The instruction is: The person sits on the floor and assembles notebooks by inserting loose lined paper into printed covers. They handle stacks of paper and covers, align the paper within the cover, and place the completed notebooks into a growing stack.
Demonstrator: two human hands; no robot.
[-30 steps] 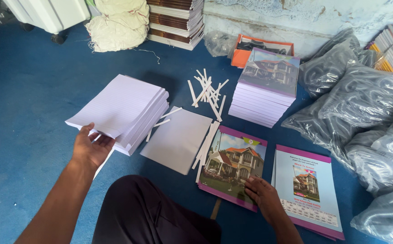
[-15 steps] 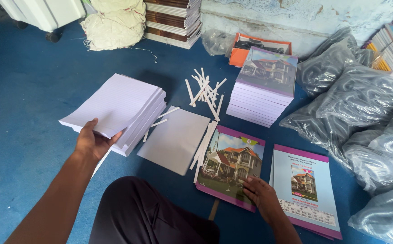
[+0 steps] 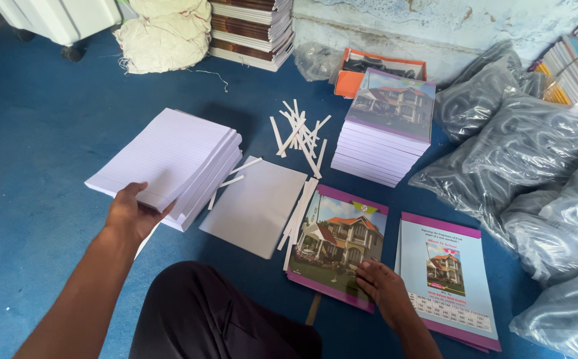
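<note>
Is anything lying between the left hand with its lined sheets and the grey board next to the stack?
Almost nothing. The left hand grips the near edge of the stack of lined sheets. Between it and the grey board lie only a couple of thin white strips on the blue floor.

Left hand [image 3: 131,214] now grips near corner of top bunch of lined white paper stack [image 3: 169,159]; a second ago it sits lower, just under that corner. Thumb now lies on top sheet. Top bunch now lifts a bit off sheets below. Right hand [image 3: 383,287] slides a little up house-picture cover [image 3: 339,242], fingers [image 3: 367,269] now more on picture. View drifts slightly.
</note>
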